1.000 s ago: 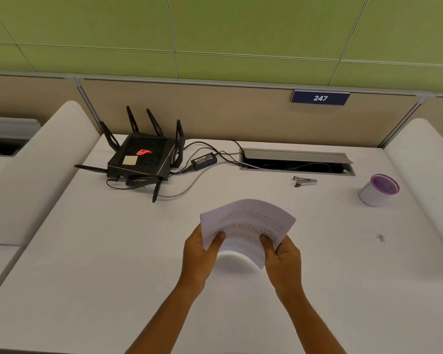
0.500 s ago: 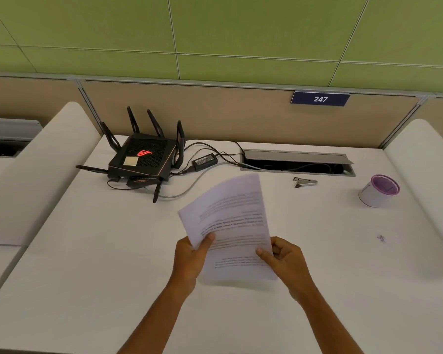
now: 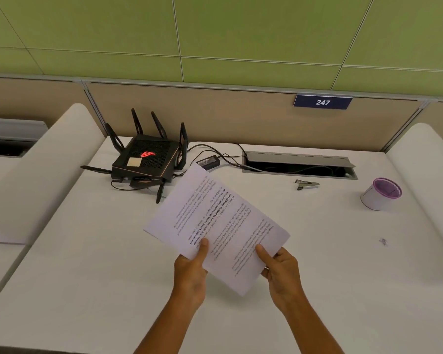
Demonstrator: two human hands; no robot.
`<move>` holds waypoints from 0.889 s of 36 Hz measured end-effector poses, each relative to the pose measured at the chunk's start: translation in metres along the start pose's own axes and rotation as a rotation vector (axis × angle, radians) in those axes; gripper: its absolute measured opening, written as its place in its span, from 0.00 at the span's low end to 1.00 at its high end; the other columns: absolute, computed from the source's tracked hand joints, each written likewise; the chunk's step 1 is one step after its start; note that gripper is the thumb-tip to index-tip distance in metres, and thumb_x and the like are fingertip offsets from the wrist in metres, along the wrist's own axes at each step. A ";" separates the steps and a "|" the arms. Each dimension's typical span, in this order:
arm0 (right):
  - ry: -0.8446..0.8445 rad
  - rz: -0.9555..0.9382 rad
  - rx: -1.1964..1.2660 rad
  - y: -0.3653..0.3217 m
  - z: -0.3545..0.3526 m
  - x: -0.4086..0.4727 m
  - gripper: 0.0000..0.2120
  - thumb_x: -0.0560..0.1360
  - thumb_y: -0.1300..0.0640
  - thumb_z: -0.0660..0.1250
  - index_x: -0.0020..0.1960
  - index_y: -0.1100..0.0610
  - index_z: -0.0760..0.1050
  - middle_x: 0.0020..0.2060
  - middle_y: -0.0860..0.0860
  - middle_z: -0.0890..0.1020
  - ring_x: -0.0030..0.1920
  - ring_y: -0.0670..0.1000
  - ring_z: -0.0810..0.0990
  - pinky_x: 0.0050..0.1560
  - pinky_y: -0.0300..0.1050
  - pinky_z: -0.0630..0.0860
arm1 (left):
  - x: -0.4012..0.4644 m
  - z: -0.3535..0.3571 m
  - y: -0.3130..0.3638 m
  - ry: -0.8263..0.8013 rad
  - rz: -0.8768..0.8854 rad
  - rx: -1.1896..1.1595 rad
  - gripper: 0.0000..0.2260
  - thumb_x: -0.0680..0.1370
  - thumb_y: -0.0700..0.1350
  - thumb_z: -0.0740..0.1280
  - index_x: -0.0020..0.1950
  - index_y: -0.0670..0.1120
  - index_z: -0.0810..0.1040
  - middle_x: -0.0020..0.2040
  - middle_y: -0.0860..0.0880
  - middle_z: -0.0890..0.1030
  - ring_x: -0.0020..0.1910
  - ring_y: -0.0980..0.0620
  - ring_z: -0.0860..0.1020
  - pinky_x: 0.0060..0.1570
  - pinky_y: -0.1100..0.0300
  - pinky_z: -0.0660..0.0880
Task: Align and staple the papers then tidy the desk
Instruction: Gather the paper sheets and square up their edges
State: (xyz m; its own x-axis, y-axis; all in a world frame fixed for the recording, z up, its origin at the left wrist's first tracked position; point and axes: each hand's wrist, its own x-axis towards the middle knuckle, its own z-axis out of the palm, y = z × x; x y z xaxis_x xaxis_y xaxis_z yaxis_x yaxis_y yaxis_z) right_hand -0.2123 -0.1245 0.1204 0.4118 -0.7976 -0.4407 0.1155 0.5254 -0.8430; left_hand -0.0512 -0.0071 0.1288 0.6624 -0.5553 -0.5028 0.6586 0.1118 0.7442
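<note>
I hold a thin stack of printed white papers [image 3: 215,226] above the middle of the white desk [image 3: 87,264], tilted with its far corner pointing at the router. My left hand [image 3: 191,272] pinches the near left edge with the thumb on top. The near right corner sits in the grip of my right hand [image 3: 281,272]. A small silver stapler [image 3: 308,184] lies on the desk far right of the papers, apart from both hands.
A black router [image 3: 146,159] with antennas and cables sits at the back left, a power brick [image 3: 209,161] beside it. An open cable tray [image 3: 298,166] runs along the back. A white cup with a purple rim [image 3: 380,194] stands at right. A small speck [image 3: 383,241] lies near the right.
The papers went from bent and curled to flat, and have swung so the far end points left toward the router. Both hands kept their hold and shifted slightly.
</note>
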 end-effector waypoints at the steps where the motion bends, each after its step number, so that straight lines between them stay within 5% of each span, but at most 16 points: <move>1: 0.021 -0.005 -0.033 0.000 0.000 0.000 0.15 0.76 0.62 0.75 0.62 0.61 0.82 0.55 0.56 0.88 0.56 0.58 0.87 0.57 0.59 0.84 | -0.001 -0.002 -0.001 0.004 -0.002 0.005 0.15 0.81 0.40 0.72 0.66 0.53 0.82 0.62 0.50 0.88 0.61 0.47 0.86 0.63 0.46 0.81; 8: 0.096 -0.073 -0.320 -0.018 -0.021 0.010 0.10 0.77 0.59 0.76 0.57 0.57 0.84 0.50 0.52 0.90 0.49 0.56 0.89 0.54 0.63 0.85 | 0.016 -0.037 0.022 0.084 0.037 0.060 0.13 0.81 0.42 0.72 0.66 0.50 0.82 0.61 0.48 0.88 0.60 0.46 0.87 0.52 0.50 0.87; 13: 0.076 -0.119 -0.413 -0.041 -0.033 0.013 0.08 0.78 0.60 0.75 0.56 0.57 0.85 0.48 0.51 0.90 0.47 0.55 0.90 0.51 0.59 0.86 | 0.032 -0.057 0.052 -0.035 0.061 0.474 0.16 0.81 0.47 0.74 0.69 0.52 0.82 0.60 0.53 0.88 0.62 0.47 0.85 0.62 0.44 0.83; 18: 0.024 -0.203 -0.484 -0.057 -0.033 0.012 0.05 0.78 0.59 0.75 0.53 0.54 0.87 0.46 0.49 0.90 0.47 0.53 0.89 0.48 0.49 0.86 | 0.038 -0.043 0.066 -0.126 0.113 0.700 0.13 0.77 0.47 0.78 0.61 0.51 0.84 0.54 0.52 0.90 0.54 0.46 0.88 0.55 0.47 0.86; 24: -0.011 -0.345 -0.523 -0.066 -0.029 0.006 0.10 0.80 0.60 0.73 0.53 0.46 0.86 0.44 0.44 0.89 0.44 0.44 0.87 0.44 0.37 0.83 | 0.033 -0.026 0.069 -0.092 0.215 0.633 0.10 0.76 0.45 0.79 0.56 0.51 0.85 0.48 0.52 0.90 0.45 0.50 0.89 0.41 0.59 0.86; 32: 0.080 -0.290 -0.559 -0.026 -0.039 0.014 0.09 0.79 0.59 0.74 0.52 0.44 0.85 0.44 0.40 0.89 0.48 0.47 0.88 0.47 0.37 0.82 | 0.031 -0.043 0.029 -0.037 0.154 0.636 0.09 0.73 0.42 0.82 0.50 0.49 0.88 0.44 0.52 0.90 0.47 0.47 0.88 0.45 0.58 0.85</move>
State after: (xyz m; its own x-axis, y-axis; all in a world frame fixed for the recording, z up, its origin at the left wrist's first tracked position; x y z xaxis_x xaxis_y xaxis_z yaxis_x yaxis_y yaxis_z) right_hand -0.2451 -0.1608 0.1241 0.3633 -0.9153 -0.1738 -0.2862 0.0679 -0.9558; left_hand 0.0038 0.0145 0.1153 0.7121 -0.6014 -0.3623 0.2099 -0.3100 0.9273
